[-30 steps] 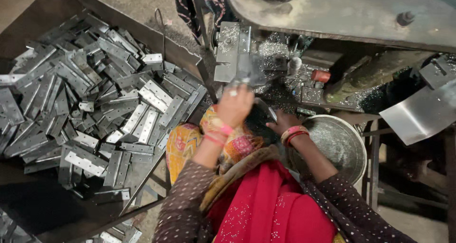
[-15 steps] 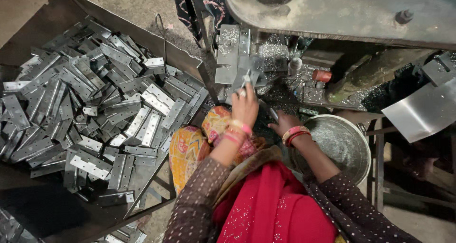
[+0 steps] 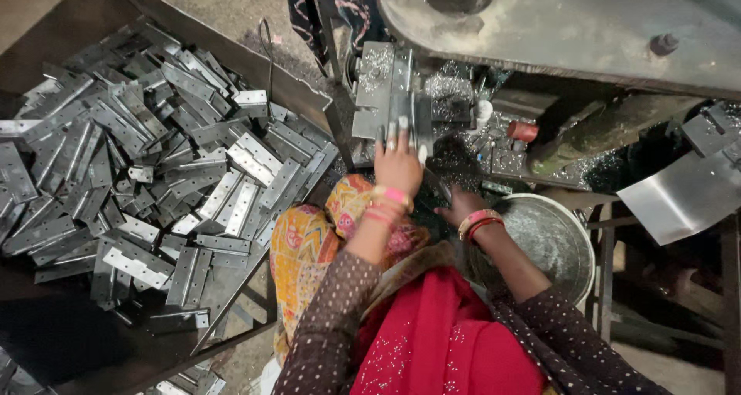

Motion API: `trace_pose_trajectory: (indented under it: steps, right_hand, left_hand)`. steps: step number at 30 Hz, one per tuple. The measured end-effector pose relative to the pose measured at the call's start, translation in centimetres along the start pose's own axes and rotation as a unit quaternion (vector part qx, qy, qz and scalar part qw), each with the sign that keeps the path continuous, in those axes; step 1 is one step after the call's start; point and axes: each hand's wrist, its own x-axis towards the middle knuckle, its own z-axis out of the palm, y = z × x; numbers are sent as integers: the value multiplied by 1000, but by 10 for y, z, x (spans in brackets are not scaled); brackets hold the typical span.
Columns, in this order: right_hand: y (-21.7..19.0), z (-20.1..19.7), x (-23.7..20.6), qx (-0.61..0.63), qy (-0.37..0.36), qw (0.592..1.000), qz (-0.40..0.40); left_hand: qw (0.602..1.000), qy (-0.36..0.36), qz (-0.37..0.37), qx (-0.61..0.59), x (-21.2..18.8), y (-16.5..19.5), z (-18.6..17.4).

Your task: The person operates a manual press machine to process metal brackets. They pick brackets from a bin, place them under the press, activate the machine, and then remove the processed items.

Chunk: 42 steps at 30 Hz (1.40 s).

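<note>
Head: left hand (image 3: pixel 397 163) reached farther forward.

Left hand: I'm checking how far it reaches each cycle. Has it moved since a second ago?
Yes. The left hand has moved forward, away from the body, and its fingers now lie on the metal fixture of the machine, above the steel bowl.

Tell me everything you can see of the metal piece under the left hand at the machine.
The metal piece is a flat, grey, dull steel plate, hinge-like, lying lengthwise on the machine bed below the big steel arm. The left hand rests on its near end with fingers spread over it. Shiny metal shavings lie around it. Its near end is hidden by the hand; holes cannot be made out.
</note>
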Motion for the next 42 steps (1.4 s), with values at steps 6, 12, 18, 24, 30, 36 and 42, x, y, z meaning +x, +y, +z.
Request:
trace_pose_trajectory:
  steps: [6,12,18,24,30,36,42]
  right_hand:
    - [0,2,-6,-7,30,999,-20]
    - [0,36,-22,48,127,981,-139]
    - [-4,46,-27,26,89,996,-10]
    - [-11,-4,-9,59,22,997,-41]
    - [-13,7,-23,53,25,998,32]
    - [-7,36,-29,20,114,993,-25]
    - [-5,-1,-7,0,87,992,-96]
  left_hand:
    - [998,-9,-45,-40,34,-10,3]
    - [997,-31,-61,-29,30,-15,-3]
    - [997,32,-40,-55,22,-20,-6]
    - [992,109,-30,-47,31,-15,-2]
    - [999,-2,-38,-35,59,-16,-6]
    - [997,21,-45,-56,52,-15,-14]
    - [991,80,-66,-86,46,-13,-8]
